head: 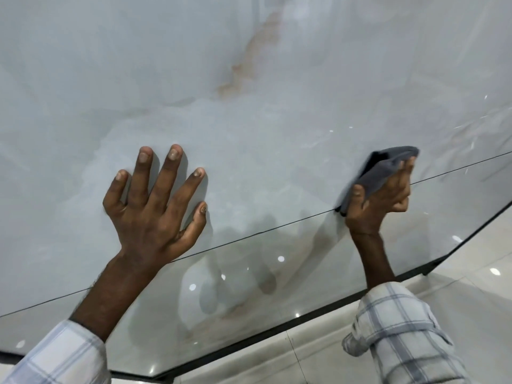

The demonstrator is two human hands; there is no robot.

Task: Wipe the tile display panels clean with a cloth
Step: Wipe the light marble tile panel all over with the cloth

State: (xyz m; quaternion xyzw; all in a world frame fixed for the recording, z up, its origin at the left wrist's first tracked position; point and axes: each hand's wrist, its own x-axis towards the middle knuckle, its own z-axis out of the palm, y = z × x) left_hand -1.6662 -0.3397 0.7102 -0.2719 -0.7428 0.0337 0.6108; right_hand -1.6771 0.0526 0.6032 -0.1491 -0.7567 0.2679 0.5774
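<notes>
A large glossy tile display panel [249, 79] in pale grey marble with a faint brown vein fills the view. A thin dark joint [277, 228] runs across it, with a lower panel [249, 295] below. My left hand [155, 206] lies flat on the upper panel with its fingers spread. My right hand [379, 200] grips a folded dark grey cloth [385, 170] and holds it against the panel right at the joint. The cloth's upper end sticks out above my fingers.
The lower panel ends in a black frame edge [277, 331] running diagonally down to the left. Beyond it is a shiny light floor [471, 273] with lamp reflections. Checked shirt sleeves cover both forearms at the bottom.
</notes>
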